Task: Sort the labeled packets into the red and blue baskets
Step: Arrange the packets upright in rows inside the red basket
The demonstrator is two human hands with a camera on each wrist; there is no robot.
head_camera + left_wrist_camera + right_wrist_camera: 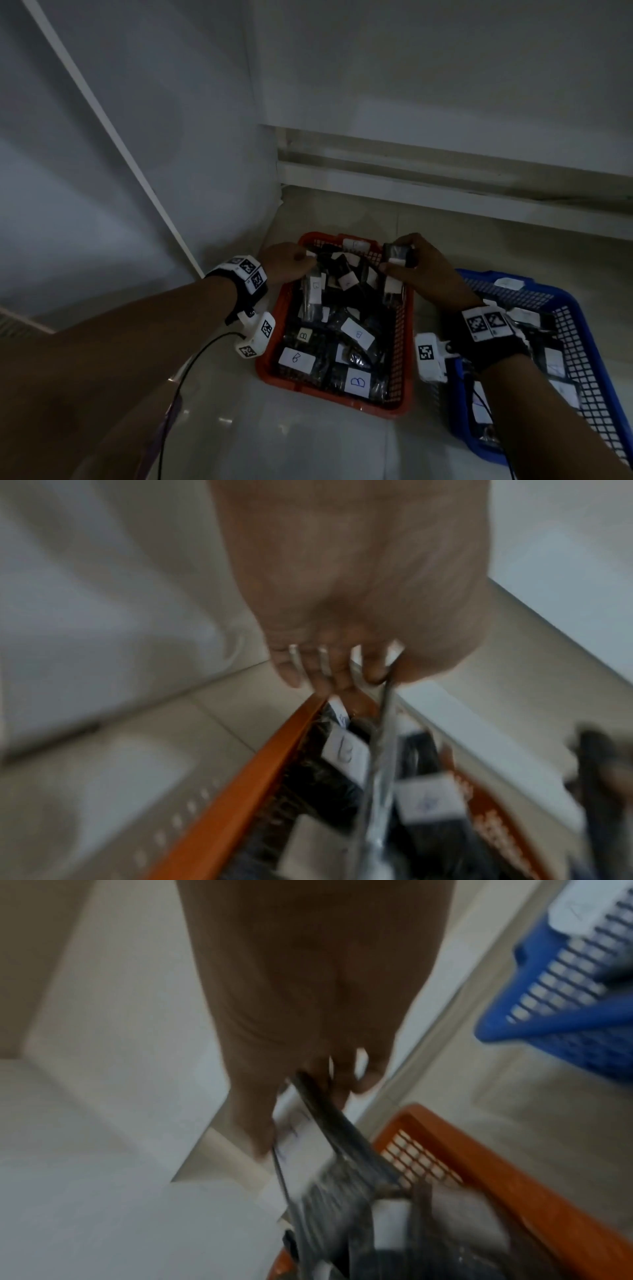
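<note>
Both hands work over the red basket (pixel 404 329): right hand (pixel 416 270) fingers pinch a packet (pixel 397 254); left hand (pixel 286 262) fingers pinch another packet (pixel 380 750). Next: read the labels.

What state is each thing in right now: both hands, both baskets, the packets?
left hand: pinching a packet's edge over the red basket
right hand: gripping a lifted packet
red basket: on the floor, holding B-labeled packets
blue basket: beside it, partly filled

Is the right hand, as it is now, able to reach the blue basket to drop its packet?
Probably yes. The right hand grips a packet over the red basket; the blue basket lies open-topped beside it, nothing between.
</note>
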